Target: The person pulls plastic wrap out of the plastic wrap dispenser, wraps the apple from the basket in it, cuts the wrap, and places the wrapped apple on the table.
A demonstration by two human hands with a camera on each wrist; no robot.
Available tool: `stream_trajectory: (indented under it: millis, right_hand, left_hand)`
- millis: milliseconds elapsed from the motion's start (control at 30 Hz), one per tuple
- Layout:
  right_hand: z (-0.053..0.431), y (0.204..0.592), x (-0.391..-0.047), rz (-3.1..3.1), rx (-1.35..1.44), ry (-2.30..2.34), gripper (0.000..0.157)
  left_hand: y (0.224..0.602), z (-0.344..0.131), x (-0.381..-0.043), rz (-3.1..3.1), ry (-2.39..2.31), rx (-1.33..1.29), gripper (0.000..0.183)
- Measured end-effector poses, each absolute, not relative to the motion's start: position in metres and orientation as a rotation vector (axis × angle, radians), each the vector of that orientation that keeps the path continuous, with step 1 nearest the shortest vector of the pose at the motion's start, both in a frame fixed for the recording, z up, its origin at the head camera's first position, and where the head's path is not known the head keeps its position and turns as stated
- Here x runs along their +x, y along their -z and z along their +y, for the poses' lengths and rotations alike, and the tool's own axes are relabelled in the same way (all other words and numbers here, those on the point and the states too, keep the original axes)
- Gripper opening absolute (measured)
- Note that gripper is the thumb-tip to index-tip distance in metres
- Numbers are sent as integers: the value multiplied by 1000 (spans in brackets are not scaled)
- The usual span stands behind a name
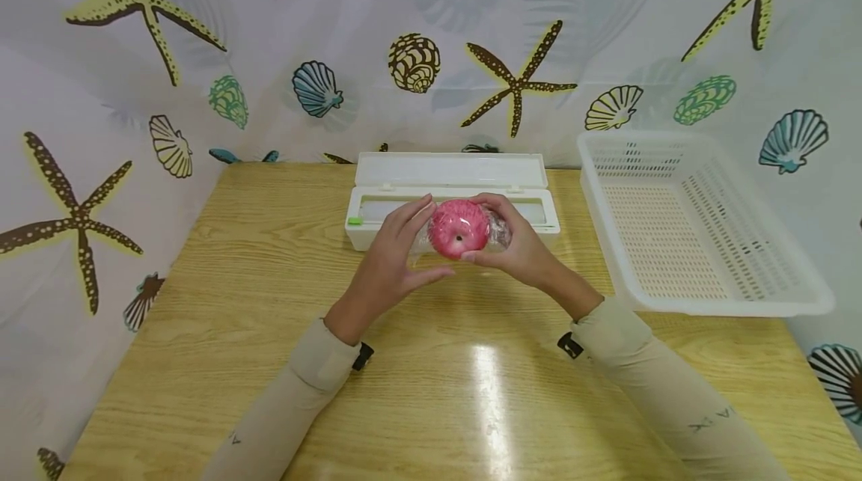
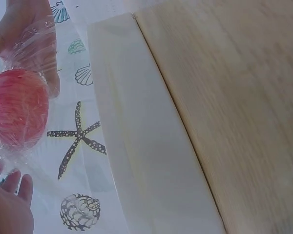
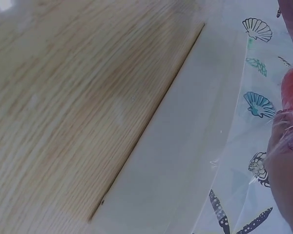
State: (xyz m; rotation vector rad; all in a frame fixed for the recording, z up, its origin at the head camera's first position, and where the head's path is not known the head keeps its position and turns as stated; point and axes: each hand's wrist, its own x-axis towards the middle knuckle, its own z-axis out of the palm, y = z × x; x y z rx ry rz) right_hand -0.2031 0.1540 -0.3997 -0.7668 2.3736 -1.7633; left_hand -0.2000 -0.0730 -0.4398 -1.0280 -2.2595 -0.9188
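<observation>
While the right hand (image 1: pixel 524 247) grips the film-wrapped apple (image 1: pixel 459 230) between thumb and fingers, left hand (image 1: pixel 389 256) spread beside it, the fruit overlaps the white box (image 1: pixel 361 238) along its near edge, tabletop (image 1: pixel 269 279) stretching leftward and nearer, white basket (image 1: pixel 741 308) standing apart at right.

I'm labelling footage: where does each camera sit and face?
Head: on the head, facing forward and down at the wrapped fruit; sleeves, left hand and right hand show.
Left wrist: worn there, facing the white box; left hand lower left, right hand upper left.
Right wrist: worn there, facing the white box; right hand at right edge, left hand above.
Both wrist views share the wrapped fruit and table.
</observation>
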Motion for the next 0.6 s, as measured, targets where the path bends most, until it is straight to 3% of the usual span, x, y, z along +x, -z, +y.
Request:
stream_trajectory:
  millis: [233,600]
  right_hand:
    - [161,421,-214,2281,-708,1799,70]
    - [164,423,-213,2205,-668,1809,61]
  left_hand:
    - [441,-70,-198,-2301,946,-1068,94]
    - [441,-60,-200,-2256,1019,-1137,92]
